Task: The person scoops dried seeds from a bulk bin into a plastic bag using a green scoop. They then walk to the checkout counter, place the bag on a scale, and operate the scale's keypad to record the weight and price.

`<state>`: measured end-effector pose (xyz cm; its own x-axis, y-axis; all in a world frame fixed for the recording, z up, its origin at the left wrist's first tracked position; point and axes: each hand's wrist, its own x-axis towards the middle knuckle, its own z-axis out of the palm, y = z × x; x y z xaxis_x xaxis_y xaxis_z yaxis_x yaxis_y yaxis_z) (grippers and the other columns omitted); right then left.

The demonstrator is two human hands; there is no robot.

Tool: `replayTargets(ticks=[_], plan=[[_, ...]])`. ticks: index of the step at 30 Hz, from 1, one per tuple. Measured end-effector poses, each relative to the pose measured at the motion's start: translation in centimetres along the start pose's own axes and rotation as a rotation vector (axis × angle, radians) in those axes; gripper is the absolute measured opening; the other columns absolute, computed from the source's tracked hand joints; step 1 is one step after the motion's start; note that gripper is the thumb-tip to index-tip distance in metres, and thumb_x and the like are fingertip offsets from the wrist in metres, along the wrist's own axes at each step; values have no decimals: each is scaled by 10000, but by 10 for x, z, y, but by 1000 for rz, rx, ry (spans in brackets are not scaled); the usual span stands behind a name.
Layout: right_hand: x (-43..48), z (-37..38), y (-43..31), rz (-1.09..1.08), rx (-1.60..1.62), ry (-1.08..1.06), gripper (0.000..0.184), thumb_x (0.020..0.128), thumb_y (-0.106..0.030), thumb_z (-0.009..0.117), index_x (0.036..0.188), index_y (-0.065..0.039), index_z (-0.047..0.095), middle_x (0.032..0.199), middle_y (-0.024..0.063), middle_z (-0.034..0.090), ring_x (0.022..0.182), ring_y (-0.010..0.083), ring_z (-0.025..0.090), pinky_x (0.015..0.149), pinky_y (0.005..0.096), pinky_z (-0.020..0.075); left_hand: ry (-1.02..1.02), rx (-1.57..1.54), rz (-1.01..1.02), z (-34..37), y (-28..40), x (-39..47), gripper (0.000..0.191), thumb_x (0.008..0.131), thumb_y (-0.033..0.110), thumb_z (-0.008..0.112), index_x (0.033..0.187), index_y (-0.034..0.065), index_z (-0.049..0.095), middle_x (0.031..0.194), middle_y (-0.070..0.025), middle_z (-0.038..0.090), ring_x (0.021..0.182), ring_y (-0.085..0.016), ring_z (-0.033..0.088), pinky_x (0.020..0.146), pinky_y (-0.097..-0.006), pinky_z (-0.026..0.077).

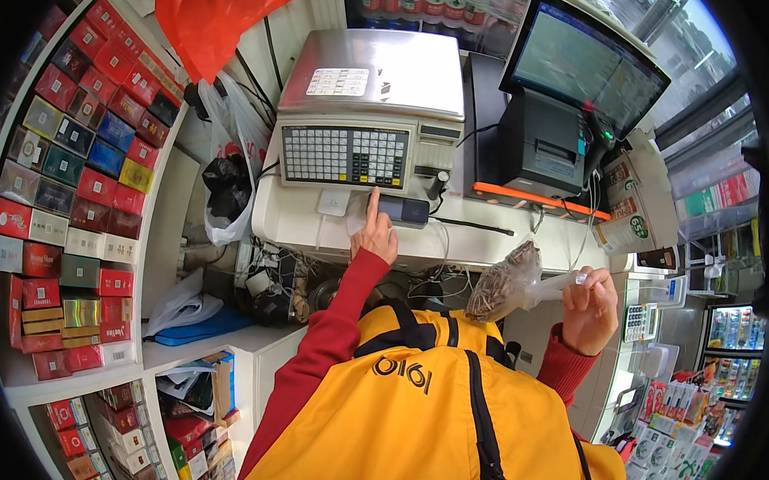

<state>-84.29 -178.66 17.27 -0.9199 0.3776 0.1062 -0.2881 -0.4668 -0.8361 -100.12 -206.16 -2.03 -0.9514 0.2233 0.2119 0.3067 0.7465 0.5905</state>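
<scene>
My left hand (376,232) points with its index finger at the lower edge of the keypad (345,157) on a retail weighing scale (377,73). Nothing is held in it, and whether the fingertip presses a key is unclear. Just beyond those fingers lies a dark rectangular device (404,211), with a small white device (333,202) to its left. My right hand (590,308) pinches the twisted neck of a clear plastic bag (512,283) holding brown, stick-like pieces. A small white label (580,279) shows at the fingertips. The bag hangs in front of the counter edge.
Cigarette packs (67,189) fill the shelves at left. Plastic bags (229,156) hang beside the scale. A receipt printer (544,146) and a monitor (582,57) stand at the right on the white counter (487,226). Cables (276,270) tangle below. A calculator (639,322) sits farther right.
</scene>
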Motion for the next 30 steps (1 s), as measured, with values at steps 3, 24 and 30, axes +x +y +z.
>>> replayTargets(ticks=[3, 24, 30], plan=[[1, 5, 3, 5, 0, -51, 131, 836, -105, 487, 830, 23, 512, 697, 37, 430, 564, 81, 323, 497, 220, 272, 6, 12, 0, -3, -2, 6, 170, 718, 84, 631, 801, 64, 484, 1505, -133, 253, 708, -341, 632, 589, -418, 480], [16, 26, 16, 48, -18, -69, 123, 806, -91, 496, 770, 22, 527, 617, 25, 429, 522, 86, 327, 481, 233, 286, -139, 94, -81, -10, 7, 16, 208, 683, 56, 586, 859, -27, 514, 1533, -187, 76, 677, -405, 624, 629, -472, 499], [17, 31, 17, 48, 72, -156, 111, 806, -56, 519, 797, 49, 553, 629, 40, 472, 524, 88, 356, 502, 238, 303, -224, 190, -142, -9, 16, 17, 168, 661, 72, 588, 779, -43, 622, 1529, -218, 33, 728, -412, 634, 691, -460, 514]])
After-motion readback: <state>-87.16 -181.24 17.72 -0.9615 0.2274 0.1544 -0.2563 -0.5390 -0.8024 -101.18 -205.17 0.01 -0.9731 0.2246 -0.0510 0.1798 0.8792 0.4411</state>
